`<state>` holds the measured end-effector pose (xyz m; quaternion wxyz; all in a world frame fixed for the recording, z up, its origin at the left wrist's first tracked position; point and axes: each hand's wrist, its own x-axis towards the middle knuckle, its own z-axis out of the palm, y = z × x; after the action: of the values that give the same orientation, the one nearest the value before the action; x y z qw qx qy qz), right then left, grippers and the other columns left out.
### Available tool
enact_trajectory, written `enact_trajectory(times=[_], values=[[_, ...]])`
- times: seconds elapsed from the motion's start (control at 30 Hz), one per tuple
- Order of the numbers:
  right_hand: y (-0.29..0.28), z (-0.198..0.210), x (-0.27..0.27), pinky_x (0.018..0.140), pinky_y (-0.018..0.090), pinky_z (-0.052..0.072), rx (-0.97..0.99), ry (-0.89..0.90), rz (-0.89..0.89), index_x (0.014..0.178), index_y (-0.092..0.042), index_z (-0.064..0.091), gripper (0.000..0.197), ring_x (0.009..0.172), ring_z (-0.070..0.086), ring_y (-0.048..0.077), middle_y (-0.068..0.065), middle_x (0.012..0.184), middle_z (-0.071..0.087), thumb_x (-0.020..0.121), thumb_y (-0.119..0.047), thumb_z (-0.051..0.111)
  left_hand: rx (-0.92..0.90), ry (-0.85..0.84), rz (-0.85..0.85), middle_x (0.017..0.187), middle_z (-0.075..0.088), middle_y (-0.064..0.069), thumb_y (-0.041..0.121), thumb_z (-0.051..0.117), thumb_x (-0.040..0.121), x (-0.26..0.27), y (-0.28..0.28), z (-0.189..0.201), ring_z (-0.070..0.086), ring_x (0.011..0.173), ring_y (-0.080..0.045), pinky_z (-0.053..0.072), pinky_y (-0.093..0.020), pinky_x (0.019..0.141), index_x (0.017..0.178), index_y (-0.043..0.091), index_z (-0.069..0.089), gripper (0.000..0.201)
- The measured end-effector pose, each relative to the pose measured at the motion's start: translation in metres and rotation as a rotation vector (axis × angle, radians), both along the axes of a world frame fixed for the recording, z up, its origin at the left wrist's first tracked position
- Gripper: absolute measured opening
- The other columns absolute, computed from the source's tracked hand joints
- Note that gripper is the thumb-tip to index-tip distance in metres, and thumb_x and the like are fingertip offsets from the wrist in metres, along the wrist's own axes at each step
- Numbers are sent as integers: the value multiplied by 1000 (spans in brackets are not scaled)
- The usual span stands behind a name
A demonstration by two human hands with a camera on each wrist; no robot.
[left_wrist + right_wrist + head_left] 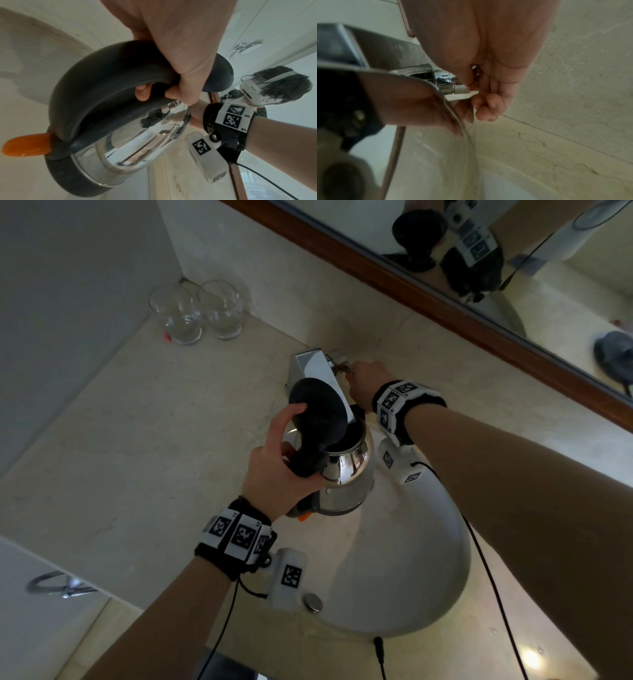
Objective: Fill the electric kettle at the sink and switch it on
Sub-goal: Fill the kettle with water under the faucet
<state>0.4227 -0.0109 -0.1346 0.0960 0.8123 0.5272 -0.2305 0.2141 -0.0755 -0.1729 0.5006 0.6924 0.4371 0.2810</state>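
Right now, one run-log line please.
left hand: holds kettle under tap | lid: open | right hand: grips tap handle

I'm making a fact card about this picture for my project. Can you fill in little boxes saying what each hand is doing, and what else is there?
left hand: grips the kettle handle, lid up
right hand: pinches the tap lever
kettle place: over the sink, under the spout
water: none visible
nearby: two glasses on the counter
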Motion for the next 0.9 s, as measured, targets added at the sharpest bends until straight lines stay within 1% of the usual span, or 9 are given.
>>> enact_trajectory(times=[0.17,0.33,0.43,0.57,0.77,0.9], values=[[0,-1,0,84,36,51,9,-2,-14,117,5,57,30,107,62,37,24,118,63,100,-10,37,-5,6,3,58,66,-5,39,74,59,1,-2,0,62,47,-16,57,-38,54,136,42,29,89],[1,-1,0,88,37,50,6,0,-16,119,5,55,31,110,61,37,24,121,62,100,-10,36,1,14,5,56,65,-3,41,73,58,1,-1,0,61,47,-15,57,-37,54,136,41,30,90],[2,-2,1,85,36,50,12,-1,-24,118,4,57,30,108,62,37,24,119,63,100,-10,38,-5,20,2,56,65,-3,42,72,56,1,-1,1,62,48,-16,57,-39,55,136,42,29,90],[1,-3,1,86,37,50,16,-7,-17,119,4,56,31,109,62,37,24,119,63,100,-10,37,-4,17,2,56,65,-6,40,72,57,1,-1,1,62,48,-19,57,-41,55,136,43,29,90],[1,-2,1,90,38,48,17,-4,-15,122,4,54,31,112,59,38,24,123,61,100,-10,37,12,17,3,57,65,-4,39,73,58,1,-1,0,61,47,-15,57,-35,54,136,42,29,89],[2,-3,3,87,38,50,17,2,-25,122,3,53,31,110,60,37,24,121,61,99,-12,37,1,20,4,58,66,-4,39,72,58,1,-1,-1,60,47,-16,57,-36,53,135,43,29,88]])
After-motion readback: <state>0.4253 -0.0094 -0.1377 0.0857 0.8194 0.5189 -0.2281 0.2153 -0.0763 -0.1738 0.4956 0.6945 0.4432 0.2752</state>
